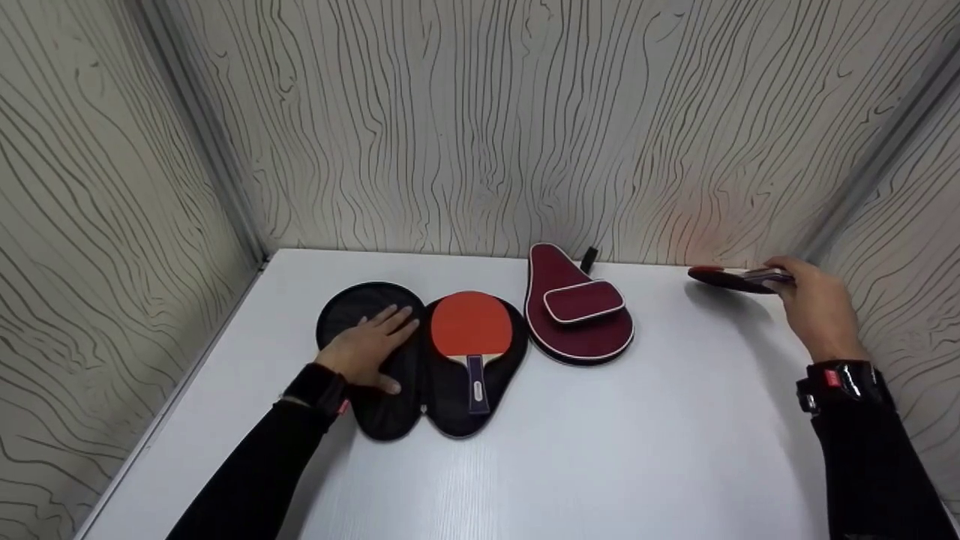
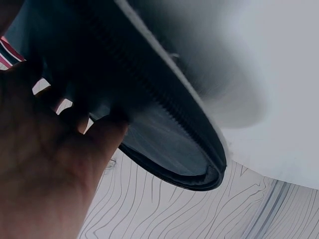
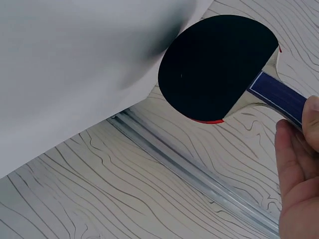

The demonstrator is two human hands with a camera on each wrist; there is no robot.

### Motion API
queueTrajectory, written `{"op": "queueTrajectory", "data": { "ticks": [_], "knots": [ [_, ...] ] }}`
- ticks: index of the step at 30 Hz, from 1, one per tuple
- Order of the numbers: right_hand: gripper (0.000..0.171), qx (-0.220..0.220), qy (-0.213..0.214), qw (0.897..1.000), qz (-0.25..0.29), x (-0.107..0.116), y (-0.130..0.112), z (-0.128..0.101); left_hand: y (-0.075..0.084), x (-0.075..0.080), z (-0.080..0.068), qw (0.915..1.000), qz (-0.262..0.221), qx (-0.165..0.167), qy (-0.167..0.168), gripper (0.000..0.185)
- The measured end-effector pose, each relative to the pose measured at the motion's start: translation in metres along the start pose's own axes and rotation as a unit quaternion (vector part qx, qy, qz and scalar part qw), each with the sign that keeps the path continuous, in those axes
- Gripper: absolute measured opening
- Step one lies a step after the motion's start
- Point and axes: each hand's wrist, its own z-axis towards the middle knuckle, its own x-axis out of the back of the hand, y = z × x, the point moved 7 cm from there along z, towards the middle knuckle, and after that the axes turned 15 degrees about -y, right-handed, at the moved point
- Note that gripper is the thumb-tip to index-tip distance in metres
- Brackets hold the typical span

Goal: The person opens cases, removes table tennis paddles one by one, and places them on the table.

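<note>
My right hand [image 1: 823, 309] grips a table tennis paddle [image 3: 219, 67] by its dark blue handle, over the table's far right corner. The blade's black side faces the right wrist camera. On the left, my left hand [image 1: 371, 349] lies with fingers spread on the black inside of an unzipped paddle case [image 1: 386, 420], on its left half. A second paddle [image 1: 471, 326] rests in the case's right half, red side up, handle toward me. In the left wrist view the left thumb and fingers reach over the zippered edge of the case half [image 2: 164, 144].
A dark red paddle case [image 1: 570, 341] with white piping, a small front pocket and a black strap lies right of the black case, near the back wall [image 1: 450, 135]. Patterned panels also stand left and right of the white table [image 1: 637, 450].
</note>
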Motion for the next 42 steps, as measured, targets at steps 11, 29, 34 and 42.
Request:
{"op": "queueTrajectory", "data": {
  "ticks": [11, 29, 34, 42],
  "knots": [
    [0.026, -0.003, -0.012, 1.0, -0.015, -0.002, 0.008, -0.003, 0.001, 0.001, 0.0, 1.0, -0.001, 0.0, 0.0, 0.114],
    [0.024, -0.053, -0.075, 0.994, -0.053, -0.026, 0.01, -0.005, -0.002, -0.002, 0.003, 1.0, -0.005, 0.006, -0.004, 0.115],
    [0.023, -0.06, -0.102, 0.992, -0.049, -0.033, 0.018, -0.01, -0.002, -0.002, 0.005, 0.9999, -0.003, 0.009, -0.007, 0.115],
    [0.028, -0.093, -0.118, 0.988, -0.038, -0.04, 0.027, -0.019, -0.001, -0.002, 0.004, 0.9999, 0.001, 0.01, -0.006, 0.114]
  ]
}}
